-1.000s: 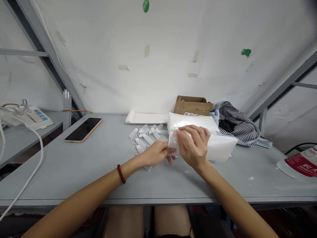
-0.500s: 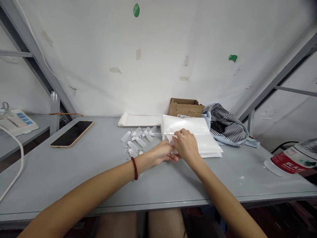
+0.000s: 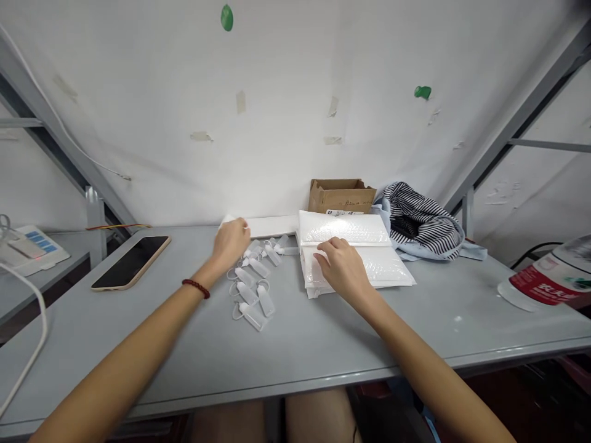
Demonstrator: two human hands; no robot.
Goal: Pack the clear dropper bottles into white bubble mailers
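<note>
My left hand [image 3: 231,240] reaches to the left end of a long white strip [image 3: 272,226] along the wall. Its fingers are curled, and what they hold, if anything, is hidden. On the stack of white bubble mailers [image 3: 385,264] rests my right hand [image 3: 342,266], its fingers bent, thumb and forefinger apart, with nothing visible between them. The top mailer's flap [image 3: 344,229] lies folded back away from me. Between my hands lie several small translucent plastic dropper bottles [image 3: 252,316] with looped cap straps, in a loose heap.
A cardboard box [image 3: 341,198] stands behind the mailers, beside a striped cloth bag [image 3: 420,224]. A phone [image 3: 132,263] lies at the left of the grey table [image 3: 184,363]. At the right edge is a large bottle with a red label [image 3: 538,286]; a white cable [image 3: 42,326] hangs at left.
My left hand has left the mailers and moved up-left to the white strip's end, uncovering more bottles. My right hand stays at the mailers, its thumb and forefinger now parted. The view has shifted slightly.
</note>
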